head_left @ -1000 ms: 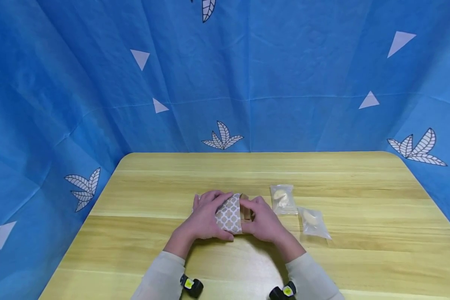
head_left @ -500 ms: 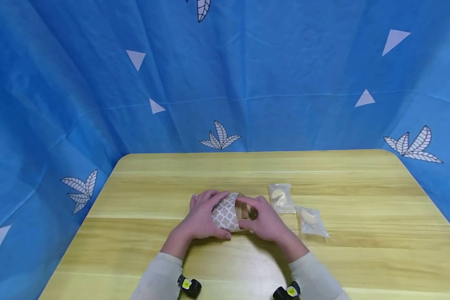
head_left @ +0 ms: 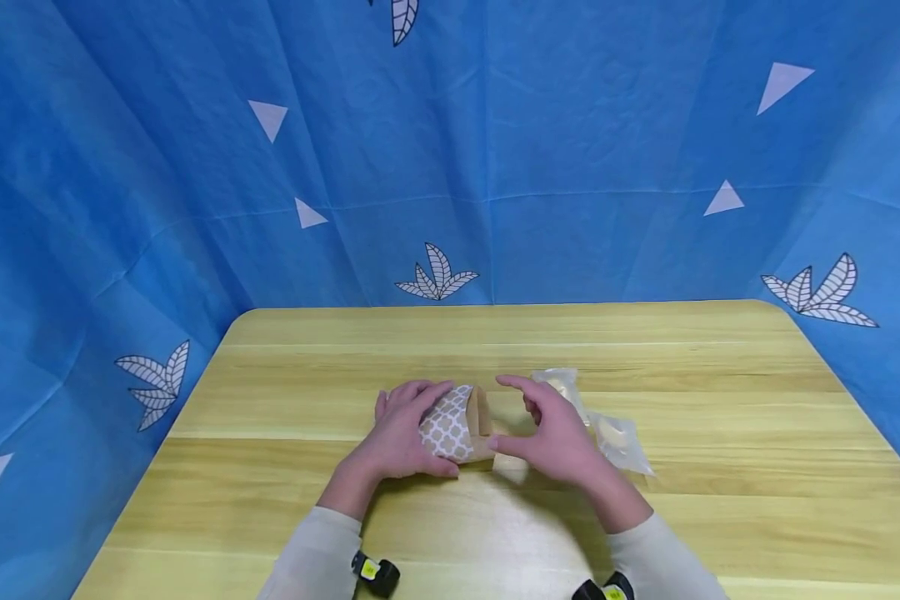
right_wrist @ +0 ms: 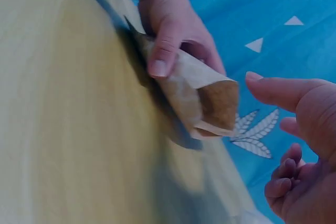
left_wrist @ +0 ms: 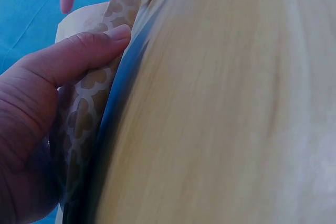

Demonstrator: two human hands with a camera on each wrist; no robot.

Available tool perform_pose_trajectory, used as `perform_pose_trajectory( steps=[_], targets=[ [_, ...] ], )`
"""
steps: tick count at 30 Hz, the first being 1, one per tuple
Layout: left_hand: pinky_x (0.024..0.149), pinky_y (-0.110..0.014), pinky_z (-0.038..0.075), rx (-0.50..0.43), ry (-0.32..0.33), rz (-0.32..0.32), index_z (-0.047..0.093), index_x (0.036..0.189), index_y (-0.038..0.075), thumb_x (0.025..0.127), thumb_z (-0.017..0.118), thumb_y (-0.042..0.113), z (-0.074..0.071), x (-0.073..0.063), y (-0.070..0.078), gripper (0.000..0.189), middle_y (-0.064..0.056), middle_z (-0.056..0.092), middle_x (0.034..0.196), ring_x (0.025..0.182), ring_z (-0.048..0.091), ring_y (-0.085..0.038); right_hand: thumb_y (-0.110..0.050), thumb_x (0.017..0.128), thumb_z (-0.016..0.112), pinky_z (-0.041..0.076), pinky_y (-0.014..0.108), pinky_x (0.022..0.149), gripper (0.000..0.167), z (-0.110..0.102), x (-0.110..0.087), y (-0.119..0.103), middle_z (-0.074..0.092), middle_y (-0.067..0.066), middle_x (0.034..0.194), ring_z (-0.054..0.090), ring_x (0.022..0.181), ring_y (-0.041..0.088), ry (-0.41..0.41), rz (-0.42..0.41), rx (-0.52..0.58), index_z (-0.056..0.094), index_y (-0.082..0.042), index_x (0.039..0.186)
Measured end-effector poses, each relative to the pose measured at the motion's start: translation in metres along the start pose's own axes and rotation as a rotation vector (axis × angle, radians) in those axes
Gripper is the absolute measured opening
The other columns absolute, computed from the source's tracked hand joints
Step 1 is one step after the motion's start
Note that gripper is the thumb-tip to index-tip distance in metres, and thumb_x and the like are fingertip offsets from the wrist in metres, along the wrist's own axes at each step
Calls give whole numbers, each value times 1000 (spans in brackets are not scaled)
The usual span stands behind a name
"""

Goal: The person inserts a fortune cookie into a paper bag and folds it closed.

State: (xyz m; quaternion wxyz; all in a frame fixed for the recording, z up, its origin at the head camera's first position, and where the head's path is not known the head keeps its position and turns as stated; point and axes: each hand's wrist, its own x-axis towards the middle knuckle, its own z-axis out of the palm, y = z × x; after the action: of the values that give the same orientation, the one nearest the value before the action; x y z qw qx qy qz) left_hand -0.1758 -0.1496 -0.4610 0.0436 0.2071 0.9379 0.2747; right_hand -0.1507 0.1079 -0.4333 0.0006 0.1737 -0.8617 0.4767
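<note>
Between the left and right edges of the surface (head_left: 270,375), the left hand (head_left: 407,429) grasps a patterned paper bag (head_left: 446,427). Its mouth gapes toward the right edge, showing brown inside. The right hand (head_left: 566,437), beside it, holds nothing. Nearer that edge, two clear packets (head_left: 621,444) contain something pale.

Matt paper bag (head_left: 446,429), clear plastic packets (head_left: 621,444), smooth wood-grain table (head_left: 270,375)

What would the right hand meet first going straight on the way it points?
Most likely the open end of the patterned paper bag that the left hand grips, though depth there is hard to judge.
</note>
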Motion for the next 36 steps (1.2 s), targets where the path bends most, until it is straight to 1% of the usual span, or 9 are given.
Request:
perform_pose_trajectory(
  steps=[2, 6, 12, 17, 20, 24, 27, 32, 36],
  targets=[
    [113, -64, 4, -1, -1, -4, 39, 154, 28, 52, 93, 56, 0, 0, 0, 119, -4, 41, 147, 139, 30, -26, -28, 73, 92, 42, 37, 71, 80, -8, 0, 1, 54, 13, 99, 47, 84, 30, 14, -11, -11, 54, -17, 142],
    [113, -63, 4, -2, -3, -8, 39, 154, 29, 52, 93, 56, 0, 0, 0, 119, -4, 41, 147, 139, 30, -26, -29, 71, 93, 40, 37, 70, 84, -26, -1, 4, 52, 9, 99, 45, 85, 30, 33, -8, -34, 52, -19, 144],
    [113, -63, 3, -12, -1, -15, 39, 154, 29, 52, 94, 55, 0, -1, -1, 119, -5, 41, 147, 139, 30, -26, -34, 69, 93, 41, 41, 77, 90, -52, -2, 15, 55, 10, 115, 46, 95, 32, 49, 18, -67, 49, -20, 146],
    [113, -63, 2, -12, -1, -17, 39, 155, 28, 53, 94, 54, -1, -2, -1, 119, -5, 40, 148, 139, 29, -26, -37, 70, 92, 43, 48, 83, 92, -67, -2, 27, 51, 12, 129, 47, 105, 35, 30, 52, -97, 47, -22, 148],
    [113, -63, 2, -6, -1, -23, 38, 155, 29, 53, 94, 54, 0, -2, -1, 119, -5, 40, 148, 139, 29, -26, -37, 71, 92, 44, 52, 86, 93, -73, -1, 34, 48, 14, 137, 47, 111, 38, 10, 61, -120, 44, -21, 150],
    [113, -63, 2, -5, -3, -29, 38, 155, 28, 54, 94, 54, 0, -2, -1, 118, -5, 40, 148, 139, 28, -27, -34, 71, 92, 45, 53, 86, 95, -76, 1, 46, 46, 17, 139, 46, 116, 39, -14, 65, -135, 43, -21, 151],
    [113, -63, 2, -9, -1, -27, 39, 155, 28, 53, 94, 53, 0, -2, -1, 118, -5, 41, 147, 139, 29, -27, -33, 71, 92, 44, 55, 88, 96, -77, 3, 54, 45, 20, 139, 44, 118, 40, -30, 71, -124, 42, -21, 152],
    [113, -64, 2, -3, 0, -23, 39, 154, 28, 53, 94, 53, 0, -3, -2, 118, -5, 42, 147, 139, 30, -26, -38, 71, 91, 41, 62, 94, 100, -79, 3, 68, 40, 22, 145, 41, 125, 45, -66, 99, -100, 39, -19, 154],
    [113, -63, 2, 1, 0, -22, 38, 155, 29, 54, 94, 54, 0, -3, -2, 118, -5, 41, 147, 139, 30, -26, -40, 70, 92, 39, 63, 98, 104, -81, 5, 79, 37, 24, 145, 39, 128, 46, -93, 118, -90, 37, -16, 155]
  ],
)
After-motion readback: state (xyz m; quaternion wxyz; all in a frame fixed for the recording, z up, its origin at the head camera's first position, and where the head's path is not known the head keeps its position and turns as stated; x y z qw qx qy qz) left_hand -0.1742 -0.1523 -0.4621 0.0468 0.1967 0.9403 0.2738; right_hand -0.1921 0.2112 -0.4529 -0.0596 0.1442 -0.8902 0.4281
